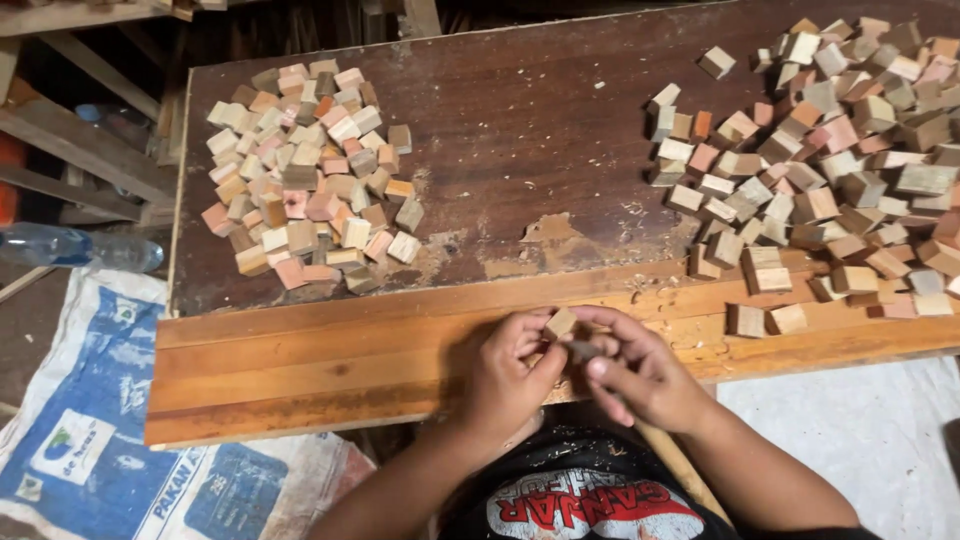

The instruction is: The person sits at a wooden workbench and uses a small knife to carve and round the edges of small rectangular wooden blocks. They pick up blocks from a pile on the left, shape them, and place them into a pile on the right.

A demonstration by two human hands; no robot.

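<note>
**Small wood block pinched at near edge of bench, piles left and right**

Left hand holds a small wooden block between thumb and fingertips, fingers pressed onto it. Block sits tilted, just above the orange plank that runs along the near edge of the work surface, roughly mid-length of that edge.

Right hand is just beside the left, touching or nearly touching it. It is curled shut around a dark tool whose tip points at the underside of the block. Can't tell what kind of tool; most of it is hidden in the fist. A pale handle-like piece shows below the wrist, unclear if it's part of the same tool.

Surface: dark brown worn board, veneer chipped near the middle of the near side, shavings scattered there.

Left pile of blocks: tight cluster near the far-left corner, mixed tan and pinkish cubes.

Right pile of blocks: larger, looser, covers the far-right corner and spills onto the plank at the right edge. A few strays lie on the plank, well apart from the hands.

Off the bench, left: clear plastic bottle lying on its side, and a blue-and-white printed sack on the floor.
</note>
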